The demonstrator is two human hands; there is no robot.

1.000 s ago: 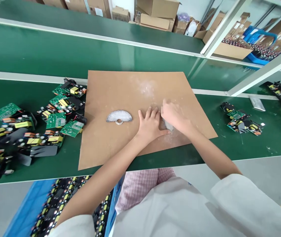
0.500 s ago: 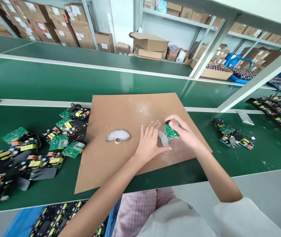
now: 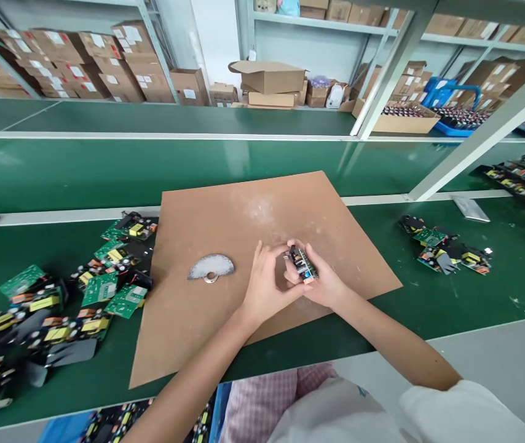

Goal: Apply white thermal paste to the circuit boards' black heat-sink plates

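A small circuit board is held above the brown sheet, tilted so that its dark components and a row of parts along one edge show. My right hand is closed round the board from the right. From the left, my left hand curves in, with its thumb at the board's lower end and fingers at the upper end. To the left on the sheet lies a grey half-disc with a small ring at its straight edge.
Circuit boards are heaped left of the sheet on the green bench. A smaller group of boards lies to the right, near a flat silvery piece. A slanted white post rises at the right. Cardboard boxes stand behind.
The board has been lifted and turned from its green underside to its component side. Both hands have come together round it. The camera view has shifted slightly.
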